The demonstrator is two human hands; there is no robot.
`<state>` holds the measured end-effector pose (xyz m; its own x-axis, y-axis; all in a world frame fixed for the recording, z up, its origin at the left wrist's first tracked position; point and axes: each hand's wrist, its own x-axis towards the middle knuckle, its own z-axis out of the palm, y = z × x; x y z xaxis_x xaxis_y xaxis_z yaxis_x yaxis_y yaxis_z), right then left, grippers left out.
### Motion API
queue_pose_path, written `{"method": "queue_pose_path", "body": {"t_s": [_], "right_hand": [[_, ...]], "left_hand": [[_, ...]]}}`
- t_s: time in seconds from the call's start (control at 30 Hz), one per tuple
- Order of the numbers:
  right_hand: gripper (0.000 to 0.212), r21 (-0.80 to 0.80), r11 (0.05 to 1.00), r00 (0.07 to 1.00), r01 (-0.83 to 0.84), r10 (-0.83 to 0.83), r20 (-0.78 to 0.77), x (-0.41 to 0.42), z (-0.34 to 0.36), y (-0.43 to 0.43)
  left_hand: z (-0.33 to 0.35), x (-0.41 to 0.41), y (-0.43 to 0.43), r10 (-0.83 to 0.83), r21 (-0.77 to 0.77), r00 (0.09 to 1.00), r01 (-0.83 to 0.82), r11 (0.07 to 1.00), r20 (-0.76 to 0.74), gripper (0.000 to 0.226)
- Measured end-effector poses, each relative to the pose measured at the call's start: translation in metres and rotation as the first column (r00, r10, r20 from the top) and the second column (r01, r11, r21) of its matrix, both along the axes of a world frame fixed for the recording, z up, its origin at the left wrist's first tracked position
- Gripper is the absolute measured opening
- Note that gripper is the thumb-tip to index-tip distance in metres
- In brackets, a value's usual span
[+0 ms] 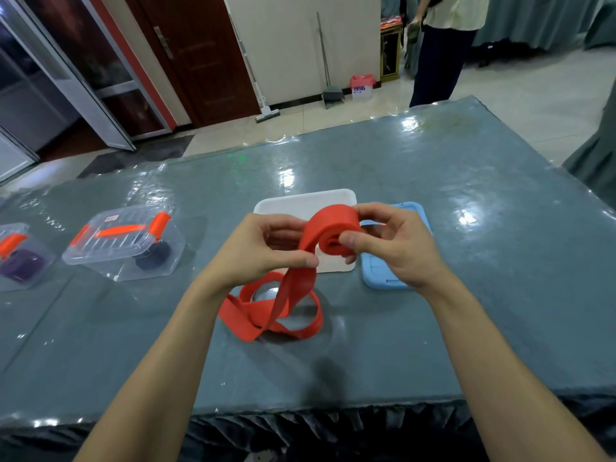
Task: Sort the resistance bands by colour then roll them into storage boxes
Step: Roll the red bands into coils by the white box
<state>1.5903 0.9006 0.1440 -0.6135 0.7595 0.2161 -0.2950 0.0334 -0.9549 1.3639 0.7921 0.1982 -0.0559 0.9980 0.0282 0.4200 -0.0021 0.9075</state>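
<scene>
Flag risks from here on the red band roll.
1. The rolled part of the red band is held only between the thumb and fingers of the right hand. It may spring open if that hold slackens.
2. The unrolled length, pinched by the left hand, lies twisted in loops on the table. The twist could feed in and leave a lopsided roll.

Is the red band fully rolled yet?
Partly. The red band is coiled in the right hand, pinched by the left hand, the rest looped on the table.
</scene>
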Motion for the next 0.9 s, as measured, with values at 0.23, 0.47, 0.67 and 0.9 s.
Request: {"method": "queue_pose_path", "body": {"t_s": [0.23,0.47,0.67,0.9], "right_hand": [[0.051,-0.15,0.988,0.992,-0.042,0.024,-0.121,-0.021,-0.011,-0.011],[0.044,-0.134,0.991,0.995,-0.003,-0.01,-0.097,-0.021,-0.014,-0.007],[0.046,-0.121,0.993,0.996,-0.013,0.001,-0.094,-0.02,-0.012,-0.008],[0.066,0.084,0.994,0.974,-0.071,0.051,0.222,-0.006,0.019,0.007]], "left_hand": [[-0.012,0.006,0.006,0.146,0.091,0.971,-0.165,0.982,0.19,0.034],[-0.004,0.006,0.008,0.12,0.027,0.979,-0.126,0.992,0.162,0.044],[-0.01,0.002,0.009,0.097,0.007,0.957,-0.102,0.995,0.272,0.042],[0.008,0.002,0.014,0.162,0.118,0.983,-0.152,0.981,-0.083,0.037]]}}
